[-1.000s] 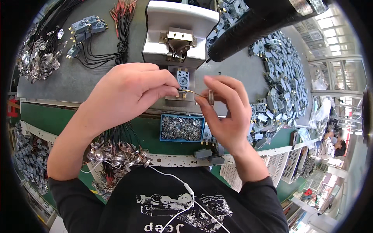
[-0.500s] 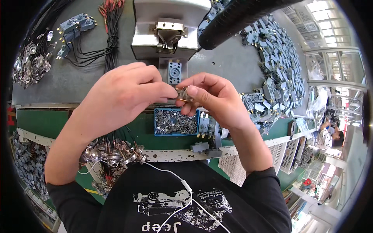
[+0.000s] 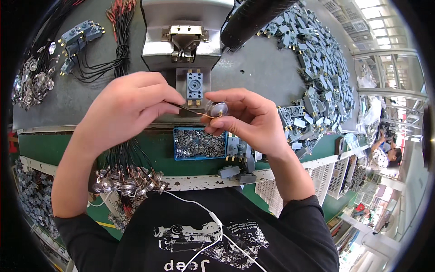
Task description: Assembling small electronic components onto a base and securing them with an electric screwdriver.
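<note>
Between the thumb and fingers of my right hand (image 3: 253,120) is a round silver metal capsule (image 3: 218,109), its face turned up toward the right. A thin copper-coloured lead runs from it into a dark wire (image 3: 186,109). My left hand (image 3: 129,109) pinches that wire, its fingers closed together a short way left of the capsule. Just beyond both hands, a grey switch block (image 3: 195,85) with brass terminals lies on a metal plate in front of a steel fixture (image 3: 185,43). Neither hand touches the block.
A blue tray (image 3: 199,158) of small metal parts sits below my hands, beside several grey blocks (image 3: 238,148). Many grey switch blocks (image 3: 312,59) are heaped at the right. Wired capsules (image 3: 127,181) hang at the near edge. A black tube (image 3: 253,20) slants overhead.
My left hand has drawn away to the left, so the wire now shows between the hands. The capsule has turned in my right fingers, showing its face. The whole view has shifted slightly.
</note>
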A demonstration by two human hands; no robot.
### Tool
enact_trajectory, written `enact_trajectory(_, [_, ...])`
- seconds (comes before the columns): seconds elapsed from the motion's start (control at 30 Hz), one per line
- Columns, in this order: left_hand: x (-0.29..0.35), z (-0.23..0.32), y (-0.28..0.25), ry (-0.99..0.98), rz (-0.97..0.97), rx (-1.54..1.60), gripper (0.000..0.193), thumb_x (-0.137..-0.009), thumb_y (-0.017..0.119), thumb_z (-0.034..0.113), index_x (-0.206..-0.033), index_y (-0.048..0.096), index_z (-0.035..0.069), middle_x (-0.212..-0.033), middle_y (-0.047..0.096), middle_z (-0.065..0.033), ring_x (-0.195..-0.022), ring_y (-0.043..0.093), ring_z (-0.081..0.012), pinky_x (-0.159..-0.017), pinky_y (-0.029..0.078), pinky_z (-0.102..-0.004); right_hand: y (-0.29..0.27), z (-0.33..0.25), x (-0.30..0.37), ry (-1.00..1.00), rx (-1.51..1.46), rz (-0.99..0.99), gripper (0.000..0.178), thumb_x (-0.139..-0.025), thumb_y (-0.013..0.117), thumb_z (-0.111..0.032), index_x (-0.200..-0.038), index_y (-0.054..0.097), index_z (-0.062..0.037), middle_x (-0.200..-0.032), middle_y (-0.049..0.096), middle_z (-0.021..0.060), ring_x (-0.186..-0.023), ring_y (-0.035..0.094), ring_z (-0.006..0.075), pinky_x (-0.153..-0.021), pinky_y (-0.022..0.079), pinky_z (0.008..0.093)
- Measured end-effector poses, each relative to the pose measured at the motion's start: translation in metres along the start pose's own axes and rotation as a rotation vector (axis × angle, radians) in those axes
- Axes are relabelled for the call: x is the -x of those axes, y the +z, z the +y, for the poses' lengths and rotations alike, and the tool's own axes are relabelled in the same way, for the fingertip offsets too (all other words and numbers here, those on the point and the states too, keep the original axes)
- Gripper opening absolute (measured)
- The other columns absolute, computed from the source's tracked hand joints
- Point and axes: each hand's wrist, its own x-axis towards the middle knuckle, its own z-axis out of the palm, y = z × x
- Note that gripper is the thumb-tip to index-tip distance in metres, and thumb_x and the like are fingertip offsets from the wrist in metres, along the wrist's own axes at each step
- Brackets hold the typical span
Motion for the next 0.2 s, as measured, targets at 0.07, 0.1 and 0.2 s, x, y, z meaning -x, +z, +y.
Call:
enact_trajectory(0.07, [0.0016,-0.0045,-0.0009,0.065,-0.013,0.062,0.018,-0.081,0.076,0.002,-0.099,0.073,0.006,-0.084,0.067,-0.0090,-0.077,0.067,-0.0283,-0.068,0.054,-0.0379,0.0012,0.0009,0.0004,0.014,-0.010,0.008,0.040,-0.095,0.069,0.005,-0.135,0.061,0.0042,-0.105,0.076,0.0164,-0.094,0.075,0.0202,-0.081,0.063,0.0309])
enact_trajectory(0.1, [0.0013,-0.0055,0.0029,0.079,0.017,0.091,0.019,-0.079,0.077,0.000,-0.097,0.073,0.006,-0.084,0.068,-0.0085,-0.079,0.068,-0.0272,-0.067,0.054,-0.0365,0.0018,0.0016,0.0000,0.007,0.004,0.015,0.041,-0.096,0.068,0.006,-0.136,0.060,0.0042,-0.105,0.076,0.0164,-0.093,0.076,0.0207,-0.080,0.063,0.0310])
enact_trajectory(0.2, [0.0027,-0.0053,0.0031,0.105,0.032,0.076,0.019,-0.081,0.076,0.000,-0.099,0.074,0.006,-0.084,0.068,-0.0084,-0.078,0.068,-0.0274,-0.068,0.055,-0.0370,0.0030,0.0051,-0.0010,-0.008,-0.020,0.016,0.043,-0.096,0.068,0.006,-0.138,0.059,0.0034,-0.104,0.077,0.0166,-0.093,0.076,0.0224,-0.081,0.064,0.0319])
